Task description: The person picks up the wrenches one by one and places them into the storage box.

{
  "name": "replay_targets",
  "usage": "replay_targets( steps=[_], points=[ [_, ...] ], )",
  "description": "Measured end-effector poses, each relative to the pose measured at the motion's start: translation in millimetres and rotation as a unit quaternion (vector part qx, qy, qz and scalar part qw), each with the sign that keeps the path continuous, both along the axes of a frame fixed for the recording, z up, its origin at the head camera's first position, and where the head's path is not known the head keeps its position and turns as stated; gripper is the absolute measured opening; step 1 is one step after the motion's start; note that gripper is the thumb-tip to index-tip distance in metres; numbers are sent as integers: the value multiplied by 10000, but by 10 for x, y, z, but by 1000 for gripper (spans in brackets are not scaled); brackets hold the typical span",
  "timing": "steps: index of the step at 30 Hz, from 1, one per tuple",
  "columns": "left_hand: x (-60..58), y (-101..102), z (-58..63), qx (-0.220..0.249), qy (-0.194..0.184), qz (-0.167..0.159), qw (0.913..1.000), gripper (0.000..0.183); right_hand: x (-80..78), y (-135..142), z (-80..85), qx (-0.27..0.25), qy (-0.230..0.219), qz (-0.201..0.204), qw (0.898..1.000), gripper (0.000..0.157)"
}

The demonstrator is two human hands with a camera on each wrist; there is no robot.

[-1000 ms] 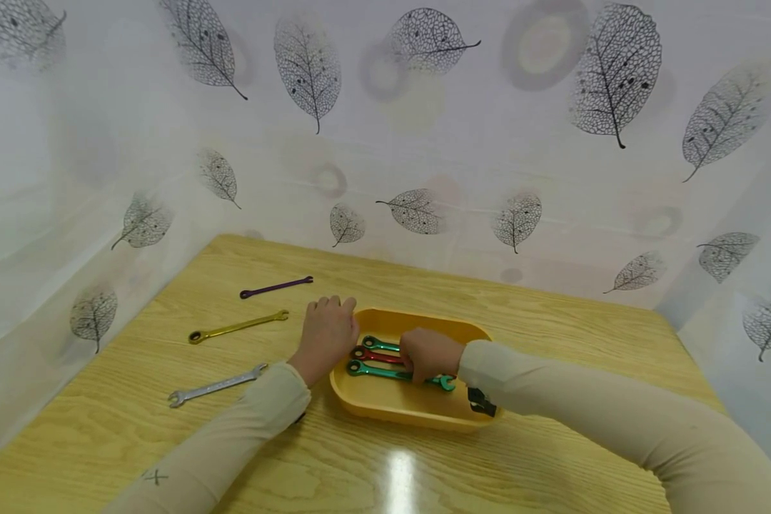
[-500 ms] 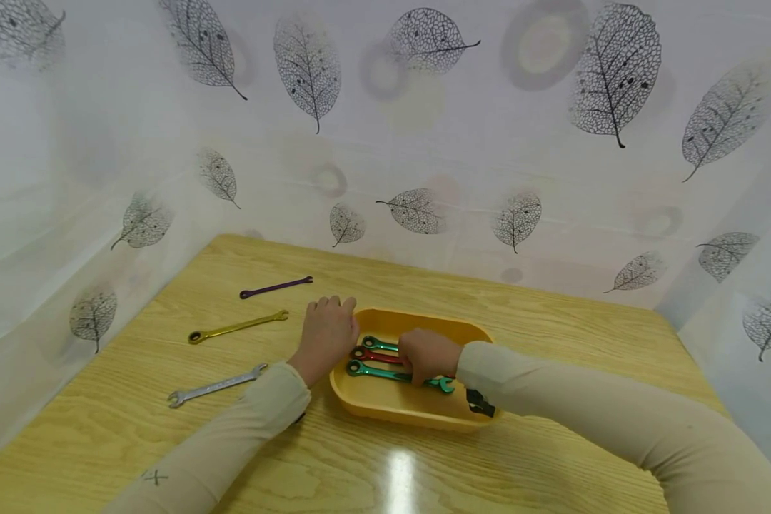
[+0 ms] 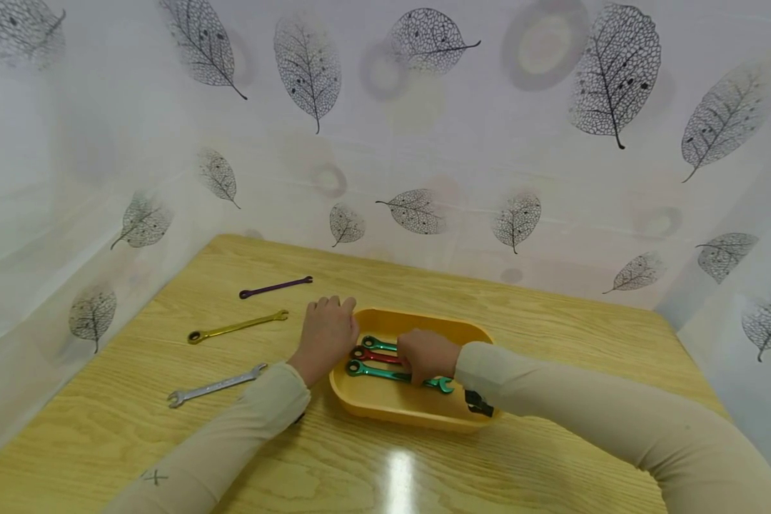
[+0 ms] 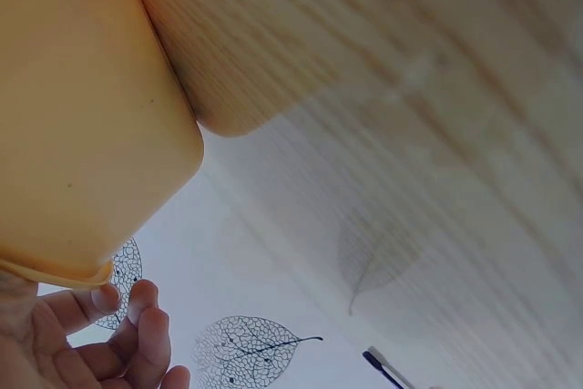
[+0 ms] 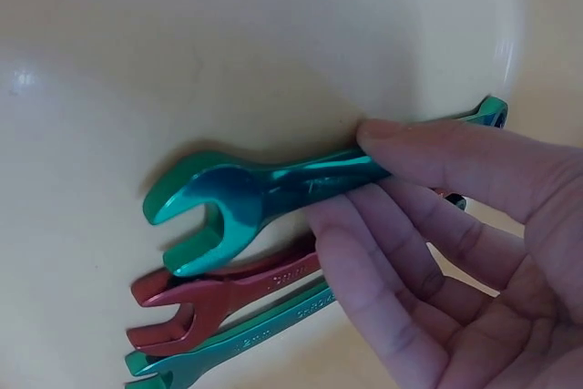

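My right hand reaches into the yellow plastic tray and pinches the near, larger green combination wrench between thumb and fingers. Beside it in the tray lie a red combination wrench and a smaller green wrench, both partly covered by my fingers. All three have their ring ends toward the tray's left end. My left hand grips the tray's left rim; in the left wrist view its fingers curl just outside the rim.
Left of the tray, a purple wrench, a gold wrench and a silver open-end wrench lie spaced apart on the wood-grain table. A leaf-patterned curtain stands along the table's back and sides.
My right hand has shifted very slightly left, along with the open end of the near green wrench. My left hand and the tray have stayed put.
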State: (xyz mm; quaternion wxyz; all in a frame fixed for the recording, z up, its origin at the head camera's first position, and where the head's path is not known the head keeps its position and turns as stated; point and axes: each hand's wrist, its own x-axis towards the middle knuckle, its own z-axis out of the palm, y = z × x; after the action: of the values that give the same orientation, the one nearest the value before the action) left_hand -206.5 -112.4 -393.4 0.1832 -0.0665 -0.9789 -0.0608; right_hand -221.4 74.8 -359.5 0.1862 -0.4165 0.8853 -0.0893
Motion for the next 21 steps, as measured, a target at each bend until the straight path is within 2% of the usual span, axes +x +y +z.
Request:
replay_targets(
  steps=[8, 21],
  points=[
    [22, 1, 13, 74, 39, -74, 9999, 14, -22, 21, -54, -95, 151, 71, 9998, 42],
    [15, 7, 12, -114, -57, 28, 9999, 13, -23, 41, -92, -142, 207, 131, 9996, 39]
  ],
)
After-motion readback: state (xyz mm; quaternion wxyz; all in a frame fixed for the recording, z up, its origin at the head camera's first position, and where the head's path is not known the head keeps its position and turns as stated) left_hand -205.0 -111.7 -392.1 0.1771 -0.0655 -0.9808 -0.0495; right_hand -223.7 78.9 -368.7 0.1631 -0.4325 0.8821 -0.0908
